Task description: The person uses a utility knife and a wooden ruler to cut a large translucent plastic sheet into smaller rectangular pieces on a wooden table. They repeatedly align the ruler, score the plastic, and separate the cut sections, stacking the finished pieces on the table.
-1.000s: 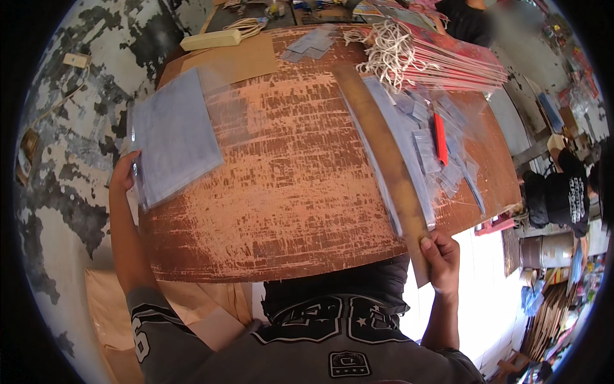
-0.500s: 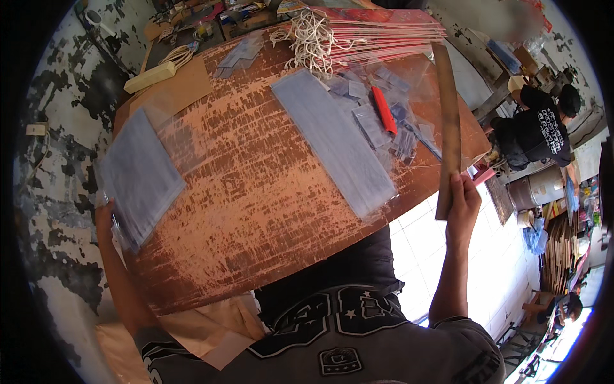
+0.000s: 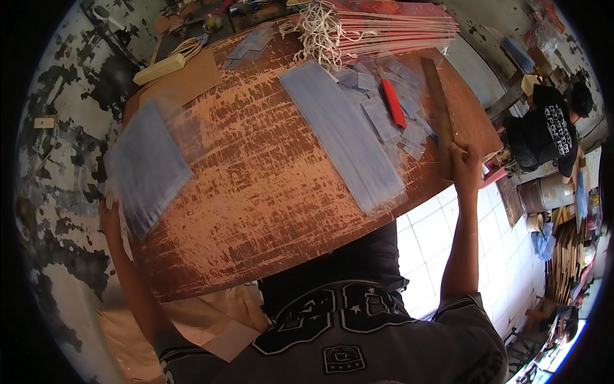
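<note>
My right hand [image 3: 465,164] is closed around the near end of a long, flat brown strip [image 3: 437,105], which looks like a worn ruler. The strip points away from me over the right side of the table. At the far left, my left hand [image 3: 110,221] is beside the near left corner of a stack of clear bluish plastic sheets [image 3: 148,169], thumb and fingers apart. Whether its fingertips touch the sheets is hard to make out. Between my hands lies a second, longer stack of bluish plastic sheets [image 3: 342,137], slanting across the table.
A red-handled cutter [image 3: 393,104] lies among small plastic pieces [image 3: 382,121] on the worn brown table [image 3: 249,185]. Behind are a red bundle with white cords [image 3: 384,32], cardboard [image 3: 192,77] and a pale block [image 3: 158,69]. Another person [image 3: 550,128] sits at the right.
The strip has come down and left, closer to the tabletop, with my right hand on it. The left stack lies flatter, and my left hand's fingers have spread at its edge. The view has shifted slightly.
</note>
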### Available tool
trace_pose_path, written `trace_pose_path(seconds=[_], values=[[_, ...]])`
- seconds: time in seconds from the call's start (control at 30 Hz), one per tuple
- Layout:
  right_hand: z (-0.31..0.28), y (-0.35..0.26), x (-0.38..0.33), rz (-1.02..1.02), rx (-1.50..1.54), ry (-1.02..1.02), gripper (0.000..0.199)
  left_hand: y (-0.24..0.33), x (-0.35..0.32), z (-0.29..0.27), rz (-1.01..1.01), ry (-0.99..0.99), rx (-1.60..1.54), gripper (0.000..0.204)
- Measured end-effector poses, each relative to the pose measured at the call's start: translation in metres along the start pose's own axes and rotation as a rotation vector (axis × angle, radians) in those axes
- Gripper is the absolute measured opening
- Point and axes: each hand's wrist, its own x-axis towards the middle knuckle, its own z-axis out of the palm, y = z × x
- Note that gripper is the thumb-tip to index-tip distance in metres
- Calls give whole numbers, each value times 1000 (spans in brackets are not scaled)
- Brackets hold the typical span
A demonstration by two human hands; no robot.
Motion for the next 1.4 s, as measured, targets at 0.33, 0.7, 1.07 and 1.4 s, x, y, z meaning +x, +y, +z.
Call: trace_pose_path(seconds=[0.33, 0.7, 1.07, 1.4], values=[[9, -17, -17, -169, -356, 77, 34, 210, -247, -6, 400, -64, -223, 45], [26, -78, -54, -238, -160, 74, 26, 330, -397, 85, 862, -637, -521, 44], [76, -124, -86, -362, -235, -149, 37, 351, -435, 124, 953, -743, -525, 52], [83, -113, -58, -205, -10, -288, 36, 352, -439, 131, 937, -748, -517, 55]])
